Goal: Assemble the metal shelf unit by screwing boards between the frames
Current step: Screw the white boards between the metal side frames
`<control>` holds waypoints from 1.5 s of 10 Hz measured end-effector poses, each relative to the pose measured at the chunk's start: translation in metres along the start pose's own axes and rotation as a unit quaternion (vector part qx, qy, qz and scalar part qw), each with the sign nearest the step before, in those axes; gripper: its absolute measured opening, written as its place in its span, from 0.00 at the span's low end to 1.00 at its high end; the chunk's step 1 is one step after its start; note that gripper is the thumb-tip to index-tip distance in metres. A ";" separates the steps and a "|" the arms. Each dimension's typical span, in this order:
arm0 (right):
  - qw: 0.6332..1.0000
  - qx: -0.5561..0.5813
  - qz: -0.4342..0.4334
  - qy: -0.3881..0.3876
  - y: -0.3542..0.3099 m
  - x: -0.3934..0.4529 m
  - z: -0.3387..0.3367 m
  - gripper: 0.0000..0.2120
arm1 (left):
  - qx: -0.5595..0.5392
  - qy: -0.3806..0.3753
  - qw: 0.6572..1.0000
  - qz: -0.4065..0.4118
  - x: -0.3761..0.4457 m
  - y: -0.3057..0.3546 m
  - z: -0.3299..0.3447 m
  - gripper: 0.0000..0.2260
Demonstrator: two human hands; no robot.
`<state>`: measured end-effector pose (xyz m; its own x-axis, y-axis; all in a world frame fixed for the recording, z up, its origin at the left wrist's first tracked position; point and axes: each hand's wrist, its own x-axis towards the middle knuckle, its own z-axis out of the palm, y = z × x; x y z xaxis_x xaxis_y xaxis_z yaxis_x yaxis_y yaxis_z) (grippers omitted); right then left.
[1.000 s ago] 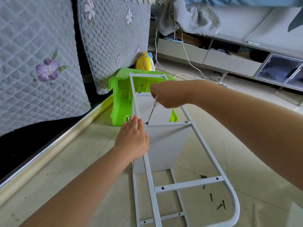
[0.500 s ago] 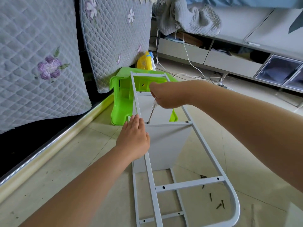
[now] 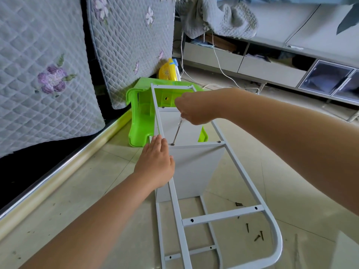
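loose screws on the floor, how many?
5 visible. One beside the frame under the near crossbar's right end, one just below that bar, one lone, two crossed nearest the curved foot. More may be hidden behind the frame or arms.

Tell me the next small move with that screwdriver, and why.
Probably keep turning. The right hand holds the screwdriver with its tip on the screw at the crossbar's left end, while the left hand lies flat on the frame, steadying it.

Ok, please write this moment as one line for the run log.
step: driving screw into board | right hand: grips screwdriver | left hand: flat on frame | spare screws: on floor
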<state>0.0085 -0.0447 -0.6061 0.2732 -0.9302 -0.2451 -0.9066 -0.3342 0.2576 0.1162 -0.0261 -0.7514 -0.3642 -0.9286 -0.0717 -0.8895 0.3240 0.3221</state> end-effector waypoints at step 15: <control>0.996 -0.005 -0.068 0.062 0.004 -0.001 0.016 0.11 | -0.099 0.004 0.995 0.002 0.004 -0.005 0.006 0.24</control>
<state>-0.0005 -0.0424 -0.6197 0.4315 -0.8877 -0.1606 -0.8556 -0.4592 0.2389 0.1177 -0.0308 -0.7588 -0.3651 -0.9289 -0.0622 -0.8156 0.2870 0.5024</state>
